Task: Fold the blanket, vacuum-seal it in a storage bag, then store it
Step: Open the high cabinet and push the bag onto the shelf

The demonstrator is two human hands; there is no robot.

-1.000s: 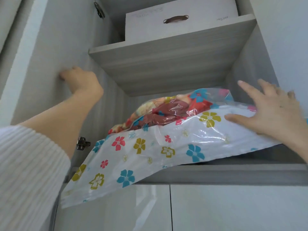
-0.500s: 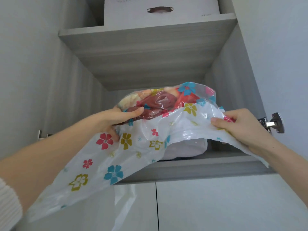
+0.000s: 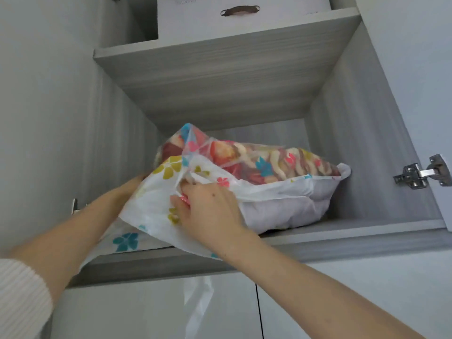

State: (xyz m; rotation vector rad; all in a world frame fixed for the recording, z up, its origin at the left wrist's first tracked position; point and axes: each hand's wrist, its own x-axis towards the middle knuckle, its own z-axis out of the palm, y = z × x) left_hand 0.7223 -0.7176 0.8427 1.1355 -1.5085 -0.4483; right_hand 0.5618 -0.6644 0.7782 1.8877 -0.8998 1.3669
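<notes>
Right hand (image 3: pixel 208 211): fingers curled into the storage bag's (image 3: pixel 156 209) loose flap, grasping it.
Left hand (image 3: pixel 137 183): mostly behind the flap; I can't tell its grip.
Blanket (image 3: pixel 264 160): inside the bag, on the cupboard shelf (image 3: pixel 354 237).
Risk: slack plastic overhangs the edge and might drag the slippery bundle out.

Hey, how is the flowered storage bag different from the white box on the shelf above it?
The storage bag is crumpled, flower-printed plastic; the box is plain white with a dark handle. The storage bag lies on the lower shelf, its loose end hanging over the edge; the box stands on the upper shelf. The right hand grips the storage bag; nothing touches the box. Both sit in the same grey cupboard.
</notes>
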